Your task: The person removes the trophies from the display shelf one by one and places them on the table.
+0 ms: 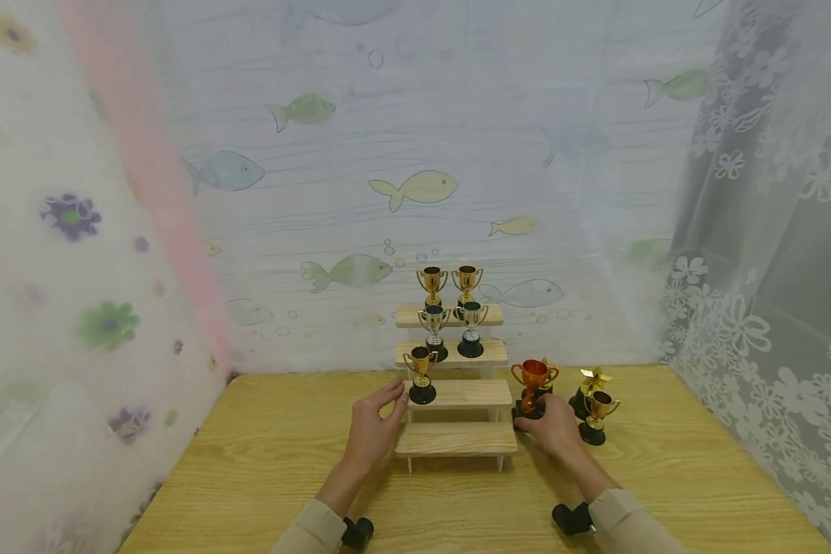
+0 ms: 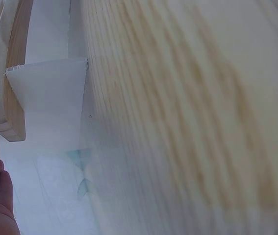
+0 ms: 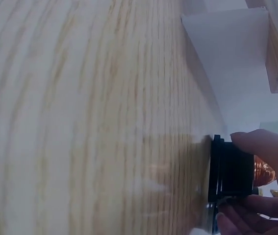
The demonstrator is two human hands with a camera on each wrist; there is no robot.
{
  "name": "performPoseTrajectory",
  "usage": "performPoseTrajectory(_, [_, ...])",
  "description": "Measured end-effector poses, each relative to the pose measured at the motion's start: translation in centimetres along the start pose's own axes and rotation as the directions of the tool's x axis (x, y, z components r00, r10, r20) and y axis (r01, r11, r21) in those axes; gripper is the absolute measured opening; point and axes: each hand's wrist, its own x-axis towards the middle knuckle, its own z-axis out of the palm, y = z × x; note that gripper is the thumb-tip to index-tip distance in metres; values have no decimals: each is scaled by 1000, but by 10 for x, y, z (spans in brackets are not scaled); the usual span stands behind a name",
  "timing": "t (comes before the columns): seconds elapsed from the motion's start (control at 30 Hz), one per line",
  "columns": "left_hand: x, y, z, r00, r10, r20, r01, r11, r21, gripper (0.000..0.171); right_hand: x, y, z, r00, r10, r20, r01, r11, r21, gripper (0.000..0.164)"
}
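A tiered wooden stand (image 1: 457, 438) bears small trophy cups. Two gold trophies (image 1: 432, 282) are on its top step, two silver trophies (image 1: 471, 327) one step lower, and one gold trophy (image 1: 421, 369) at the left end of the step below that. My left hand (image 1: 377, 419) is at that step's left end, close beside the gold trophy; in the left wrist view its fingers (image 2: 4, 188) are extended against the wood. On the right of the stand, my right hand (image 1: 554, 423) grips the black base of a bronze trophy (image 1: 535, 375), thumb on one side, fingers on the other (image 3: 237, 169).
Right of the bronze trophy stand a gold star trophy (image 1: 593, 382) and a small gold trophy (image 1: 598, 412); another trophy is partly hidden behind the bronze one. The wooden tabletop (image 1: 263, 446) meets a fish-patterned curtain (image 1: 332, 192) at the back and sheer curtains at both sides.
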Motion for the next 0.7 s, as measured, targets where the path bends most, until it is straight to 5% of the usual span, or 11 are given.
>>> performPoseTrajectory(0.7, [0,2,0,1000,-1,-5,1,1000,-11,29,-13,-5,-17,998,4,56,-4,1000,3,70])
